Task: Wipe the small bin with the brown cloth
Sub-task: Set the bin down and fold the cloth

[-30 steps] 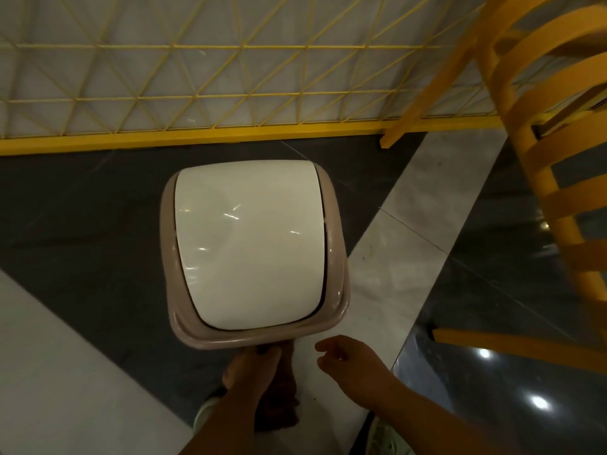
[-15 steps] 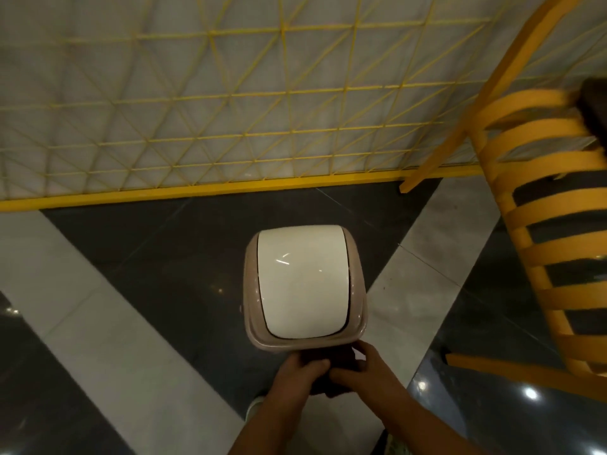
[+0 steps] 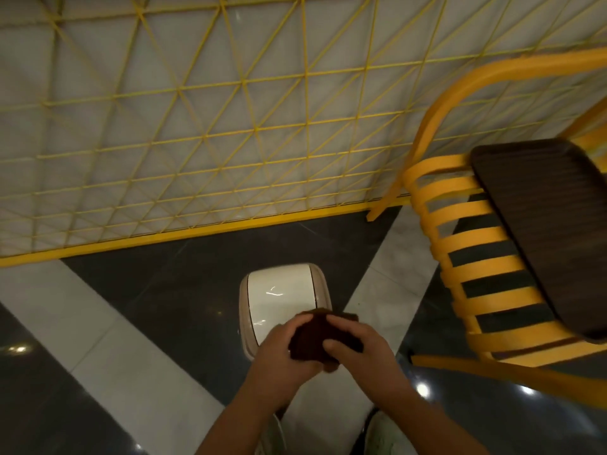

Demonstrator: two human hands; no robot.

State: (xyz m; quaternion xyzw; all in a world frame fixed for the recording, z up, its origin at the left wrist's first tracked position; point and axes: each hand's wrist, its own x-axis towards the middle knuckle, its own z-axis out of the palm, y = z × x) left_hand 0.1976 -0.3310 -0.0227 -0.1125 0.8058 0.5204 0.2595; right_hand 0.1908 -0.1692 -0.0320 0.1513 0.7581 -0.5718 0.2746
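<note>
The small bin [image 3: 279, 290] stands on the floor below me, a beige body with a glossy white swing lid. Its near edge is hidden behind my hands. The brown cloth [image 3: 317, 336] is bunched and held above the bin's near side. My left hand [image 3: 279, 349] grips the cloth from the left with curled fingers. My right hand [image 3: 356, 348] holds it from the right, thumb pressed on its front. I cannot tell whether the cloth touches the lid.
A yellow slatted chair [image 3: 466, 244] stands close on the right with a dark tray-like board [image 3: 551, 231] on its seat. A yellow wire grid fence [image 3: 203, 133] runs behind the bin. The floor [image 3: 98, 323] is dark and pale tile; my shoes [image 3: 381, 435] show below.
The view has pulled back and up, so the bin looks smaller and farther. My right hand joined the left on the cloth, and both lifted it from below the rim to above the bin's near edge.
</note>
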